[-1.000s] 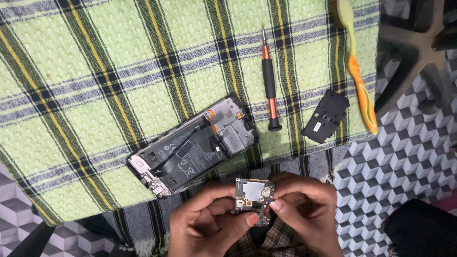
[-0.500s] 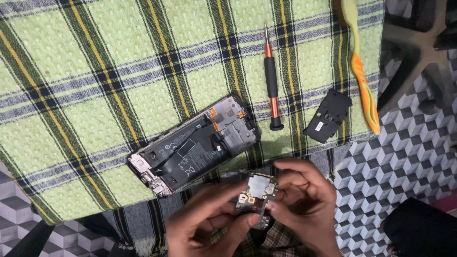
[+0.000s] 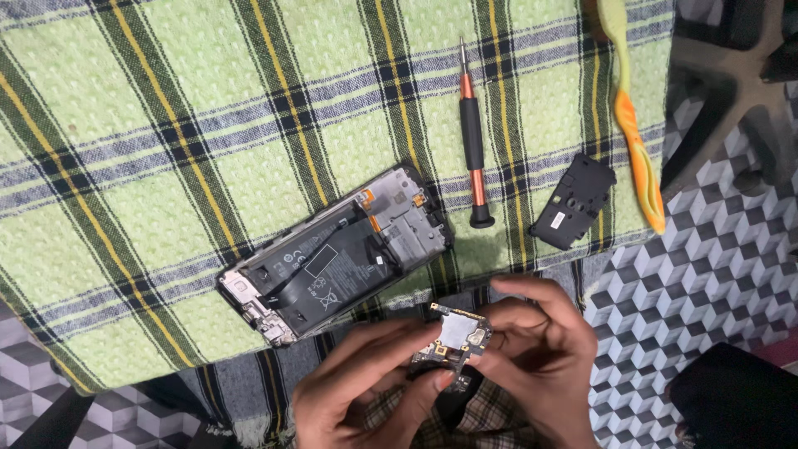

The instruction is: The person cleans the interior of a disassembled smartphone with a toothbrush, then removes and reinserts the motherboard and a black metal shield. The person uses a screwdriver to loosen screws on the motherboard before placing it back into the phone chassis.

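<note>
On the green plaid cloth (image 3: 208, 150), just below the opened phone (image 3: 337, 254), I see my left hand (image 3: 357, 391) and right hand (image 3: 532, 366) both pinching a small circuit board (image 3: 453, 337).

Hands: two are seen, the left hand (image 3: 366, 391) and the right hand (image 3: 532, 366).
Circuit boards: one circuit board (image 3: 453, 337) is counted.
Opened phones: one opened phone (image 3: 337, 254) is counted.
Screwdrivers: one screwdriver (image 3: 474, 141).
Black plastic covers: one black cover (image 3: 573, 199).
Toothbrushes: one toothbrush (image 3: 636, 133).
Checked cloths: one checked cloth (image 3: 166, 150).
</note>
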